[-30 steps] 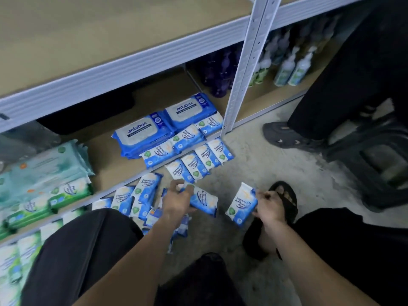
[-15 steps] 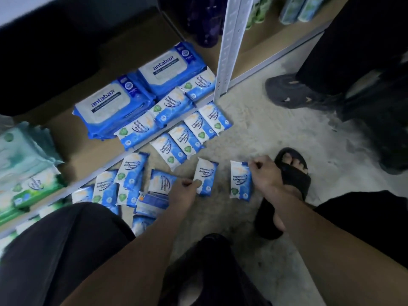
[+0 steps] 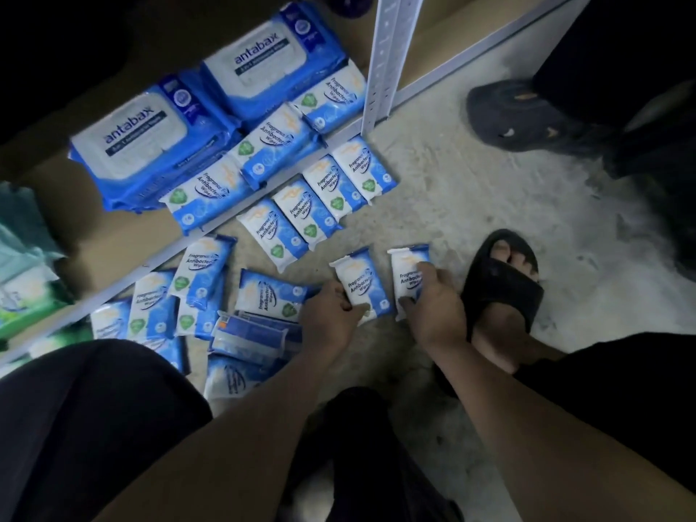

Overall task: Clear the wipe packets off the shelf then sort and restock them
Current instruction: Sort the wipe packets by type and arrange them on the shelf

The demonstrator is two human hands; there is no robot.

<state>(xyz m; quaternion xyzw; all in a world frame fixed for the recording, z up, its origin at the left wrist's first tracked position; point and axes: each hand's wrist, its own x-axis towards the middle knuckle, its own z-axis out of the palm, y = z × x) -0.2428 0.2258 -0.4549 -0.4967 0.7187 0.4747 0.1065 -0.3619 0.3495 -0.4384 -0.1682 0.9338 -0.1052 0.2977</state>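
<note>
Step in hand, by my read: laying small blue wipe packs on the floor [image 3: 470, 205] in a sorted row, one per hand. To do it well, set each pack flat w/ label up, edges parallel to the row [image 3: 320, 197] of four already lined up just beyond the fingertips, no overlap, then let go clean so nothing skews; keep blues apart from the green packs [image 3: 22, 295] far off the left hand's side. Left hand [image 3: 331, 318]: fingers curled, nearly closed, pinching the near end of left pack [image 3: 357, 286], pack lying about flat on concrete. Right hand [image 3: 433, 307]: fingers half-closed, thumb on the near edge, others wrapped over the side of right pack [image 3: 405, 271]. The two packs sit side by side, small gap btwn them. Loose unsorted pile [image 3: 244, 318] lies just outboard of the left hand; a sandalled foot [image 3: 501, 280] is right beside the right hand. Shelf [image 3: 94, 235] beyond the row holds two big packs [image 3: 203, 107] plus a few small ones, so not fully cleared yet.
</note>
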